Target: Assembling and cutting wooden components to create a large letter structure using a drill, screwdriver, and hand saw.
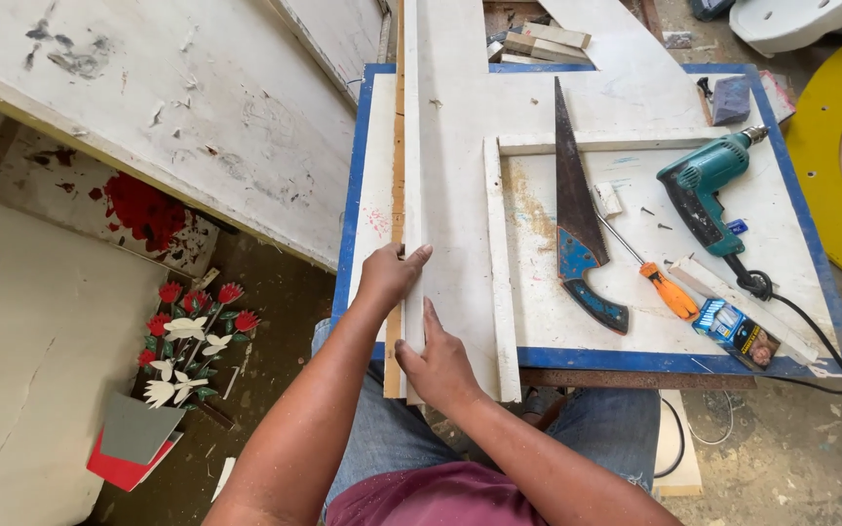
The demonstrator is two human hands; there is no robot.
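A long narrow white strip of board [411, 146] stands on edge along the left side of a wide white panel [460, 195], with a bare wood edge [398, 175] showing beside it. My left hand [389, 276] grips the strip from the left, thumb and fingers across its top. My right hand [438, 365] holds the same strip nearer to me, at its end, thumb pointing up along it. Both lie on a white table with a blue border [353, 195].
On the table to the right lie a handsaw [577, 224], an orange-handled screwdriver [660, 282], a teal power drill [699, 190] with a black cord, a small box [736, 331], loose screws. White boards lean at the left; artificial flowers [192, 336] lie on the floor.
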